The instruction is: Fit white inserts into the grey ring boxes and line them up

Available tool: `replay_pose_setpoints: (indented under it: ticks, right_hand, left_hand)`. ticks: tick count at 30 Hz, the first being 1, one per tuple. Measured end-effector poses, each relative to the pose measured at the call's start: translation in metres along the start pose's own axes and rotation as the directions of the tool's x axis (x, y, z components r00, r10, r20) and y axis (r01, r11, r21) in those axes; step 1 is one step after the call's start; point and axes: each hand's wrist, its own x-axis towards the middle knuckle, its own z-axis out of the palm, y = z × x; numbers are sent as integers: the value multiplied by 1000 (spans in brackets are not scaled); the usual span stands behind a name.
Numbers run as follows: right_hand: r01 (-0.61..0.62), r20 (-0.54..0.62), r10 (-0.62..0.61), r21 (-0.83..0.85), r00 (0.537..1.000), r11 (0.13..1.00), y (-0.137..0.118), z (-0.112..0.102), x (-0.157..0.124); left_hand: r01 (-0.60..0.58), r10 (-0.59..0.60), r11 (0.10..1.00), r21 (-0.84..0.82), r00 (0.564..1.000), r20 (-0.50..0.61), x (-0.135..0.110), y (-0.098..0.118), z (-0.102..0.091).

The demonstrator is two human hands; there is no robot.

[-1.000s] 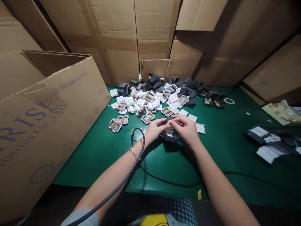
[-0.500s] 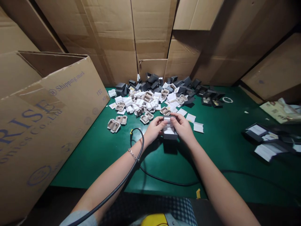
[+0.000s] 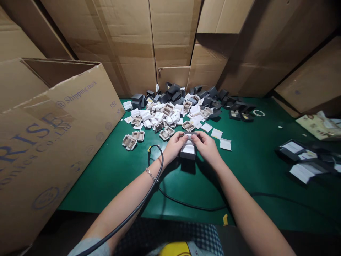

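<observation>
1. Cardboard point(image 3: 128, 42) – brown sheets, taped in places – rises behind everything; it fills the whole upper part of the view.
2. The table point(image 3: 106, 181) is green; its surface shows widely around the forearms.
3. A carton point(image 3: 80, 117) stands at the left, open at the top; blue print (one line reads "Shipping mark") covers its near side.
4. A heap lies toward the back of the table; black boxes point(image 3: 174, 89) make up its far side, white and grey inserts point(image 3: 160, 115) its near side; a few inserts lie apart, in front.
5. A black cable point(image 3: 162, 161) loops over the left forearm; another stretch of it runs along the table beneath the arms.
6. Opened boxes point(image 3: 293, 147), black with white inside, lie well to the right; a pale packet point(image 3: 317, 126) lies behind them.
7. The left hand point(image 3: 174, 146) and right hand point(image 3: 207, 144) grip one box from both sides, thumbs laid on its white lining point(image 3: 188, 148); the other fingers are mostly hidden.
8. That held box point(image 3: 188, 155) is just in front of the heap, between the hands; whether it touches the table, I cannot tell.
9. A white ring point(image 3: 259, 112) lies right of the heap; a chain bracelet point(image 3: 150, 173) circles the left wrist.
</observation>
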Motion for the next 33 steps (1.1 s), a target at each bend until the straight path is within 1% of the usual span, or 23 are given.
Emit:
replay_pose_setpoints:
  ticks: [5, 9, 11, 15, 18, 19, 21, 24, 26, 28, 31, 33]
  right_hand:
    - [26, -26, -29, -98, 999, 995, -6, 0, -2]
    - [5, -68, -16, -162, 998, 987, -12, 1, -4]
    - [-13, -73, 2, -156, 997, 988, -11, 2, -4]
    - [-15, -21, 13, -78, 1000, 997, -5, 4, -3]
    - [-6, 17, 6, 4, 1000, 1000, 1, 5, -2]
    - [-16, 21, 16, 32, 1000, 999, 2, 6, -2]
    - [-64, 40, 61, 77, 997, 995, 5, 8, -2]
    - [-162, 148, 145, 112, 978, 980, 5, 13, -5]
    - [-187, 223, 154, 136, 963, 973, 4, 18, -9]
    - [-175, 228, 137, 153, 964, 973, 1, 21, -11]
    - [-160, 148, 142, 111, 979, 981, -2, 23, -12]
    - [-151, 115, 143, 64, 983, 987, -4, 22, -12]
  left_hand:
    - [-11, 11, 999, 30, 1000, 4, 1, -2, 1]
    - [29, -30, 999, 21, 998, 53, 0, 1, 1]
    - [60, -63, 998, 35, 996, 66, 0, 2, 0]
    - [98, -100, 992, 82, 995, 21, 2, 4, -2]
    - [51, -50, 998, 40, 999, -12, 3, 5, -2]
    - [21, -21, 1000, 7, 999, -36, 3, 5, -2]
    - [-50, 45, 998, -45, 991, -123, 3, 5, -2]
    - [-168, 147, 985, -49, 947, -286, 5, 5, -4]
    - [-208, 187, 978, -27, 922, -340, 6, 5, -6]
    - [-208, 194, 978, -3, 922, -336, 7, 4, -8]
    - [-171, 173, 985, 31, 944, -280, 8, 5, -9]
    - [-143, 146, 989, 33, 956, -254, 8, 7, -10]
